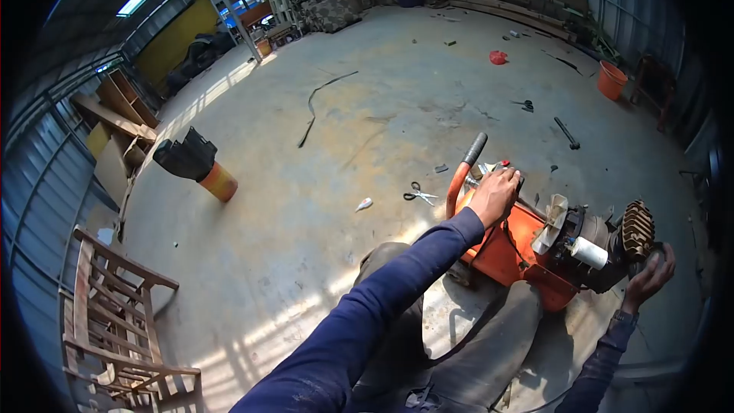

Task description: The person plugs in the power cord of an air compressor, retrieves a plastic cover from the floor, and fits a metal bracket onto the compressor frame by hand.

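Observation:
An orange machine (508, 248) with a tubular handle rests on the floor by my legs. My left hand (495, 197) is closed over its top near the handle's black grip (475, 148); a dark part shows at the fingertips. Along the machine sit a pale fan (552, 223), a white cylinder (589, 252) and a brown finned metal head (638, 229). My right hand (650, 279) curls around the dark end just below the fins, its fingers partly hidden. Scissors (420, 193) and a small white bottle (364, 204) lie left of the machine.
Beyond the machine lie a hammer-like tool (566, 133), black-handled pliers or scissors (524, 105), a red item (498, 57) and an orange bucket (612, 80). At left stand a wooden chair frame (115, 313) and a yellow-orange container (220, 183) topped with black plastic. A dark strip (312, 107) lies mid-floor.

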Demonstrator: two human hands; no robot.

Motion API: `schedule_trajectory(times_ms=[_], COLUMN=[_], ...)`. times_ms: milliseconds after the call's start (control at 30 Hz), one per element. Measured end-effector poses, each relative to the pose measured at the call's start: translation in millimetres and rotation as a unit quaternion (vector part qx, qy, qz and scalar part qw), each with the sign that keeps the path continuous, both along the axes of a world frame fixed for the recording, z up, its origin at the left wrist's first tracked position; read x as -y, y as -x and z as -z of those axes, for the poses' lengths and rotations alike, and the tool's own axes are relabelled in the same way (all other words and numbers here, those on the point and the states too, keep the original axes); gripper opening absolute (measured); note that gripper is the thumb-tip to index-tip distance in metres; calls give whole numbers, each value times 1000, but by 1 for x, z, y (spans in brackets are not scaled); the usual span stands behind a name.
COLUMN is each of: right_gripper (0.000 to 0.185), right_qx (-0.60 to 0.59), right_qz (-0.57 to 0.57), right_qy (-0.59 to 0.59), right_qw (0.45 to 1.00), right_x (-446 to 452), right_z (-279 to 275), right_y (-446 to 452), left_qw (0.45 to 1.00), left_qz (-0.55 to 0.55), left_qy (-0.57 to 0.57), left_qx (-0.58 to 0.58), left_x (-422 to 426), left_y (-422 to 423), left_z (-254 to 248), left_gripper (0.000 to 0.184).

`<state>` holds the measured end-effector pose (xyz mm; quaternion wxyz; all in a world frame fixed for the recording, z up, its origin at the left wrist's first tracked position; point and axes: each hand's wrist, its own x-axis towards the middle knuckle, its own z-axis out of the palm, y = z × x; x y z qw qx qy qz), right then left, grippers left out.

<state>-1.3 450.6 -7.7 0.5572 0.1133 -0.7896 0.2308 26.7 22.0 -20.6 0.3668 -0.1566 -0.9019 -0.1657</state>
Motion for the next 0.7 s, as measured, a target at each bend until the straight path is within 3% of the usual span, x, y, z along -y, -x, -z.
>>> schedule_trajectory(times_ms=[100, 200, 300, 467, 700], right_gripper=[32, 30, 29, 29, 29], right_qx=[18, 181, 219, 313, 436], right_qz=[142, 255, 253, 258, 279], right_qy=[97, 264, 241, 185, 91], right_qw=[985, 912, 911, 895, 851], right_x=[-65, -153, -209, -232, -261], right_z=[85, 194, 280, 345, 384], right_y=[-37, -71, -82, -106, -147], left_qw=[995, 996, 996, 997, 994], left_qz=[40, 24, 21, 48, 44], left_qy=[-18, -12, -12, -22, -18], left_qx=[85, 87, 82, 61, 96], left_x=[6, 4, 3, 3, -6], left_y=[4, 11, 14, 13, 8], left_z=[-7, -5, 1, 2, -12], left_gripper=[29, 28, 28, 29, 31])
